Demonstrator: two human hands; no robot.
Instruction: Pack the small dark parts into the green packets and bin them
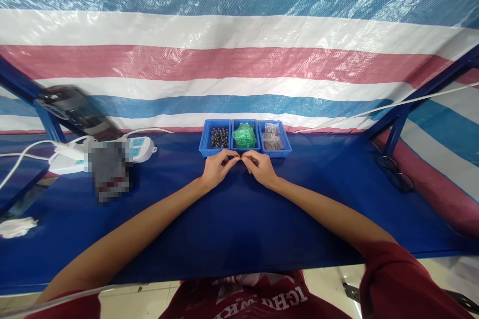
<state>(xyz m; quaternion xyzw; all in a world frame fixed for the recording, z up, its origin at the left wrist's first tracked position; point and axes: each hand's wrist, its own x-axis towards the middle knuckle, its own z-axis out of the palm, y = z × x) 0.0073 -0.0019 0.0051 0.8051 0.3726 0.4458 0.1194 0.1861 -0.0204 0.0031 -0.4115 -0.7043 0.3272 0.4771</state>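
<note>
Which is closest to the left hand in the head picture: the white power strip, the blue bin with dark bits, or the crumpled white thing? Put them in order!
From the left hand:
1. Blue bin, just beyond it.
2. Power strip, off to the left.
3. Crumpled white thing, far left.

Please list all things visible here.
Sheet: one, striped, behind
Table: one, blue, centre
Bars: several, blue, sides
Floor: one, pale, bottom
Bins: three, blue, centre
Parts: many, black, left bin
Plastic: uncountable, green, middle bin
Packets: uncountable, clear, right bin
Power strip: one, white, left
Bottle: one, dark, left
Blurred object: one, dark, left
Wad: one, white, left
Glasses: one, dark, right
Cables: several, white, sides
Shirt: one, red, bottom
Left hand, right hand: two, bare, centre
</note>
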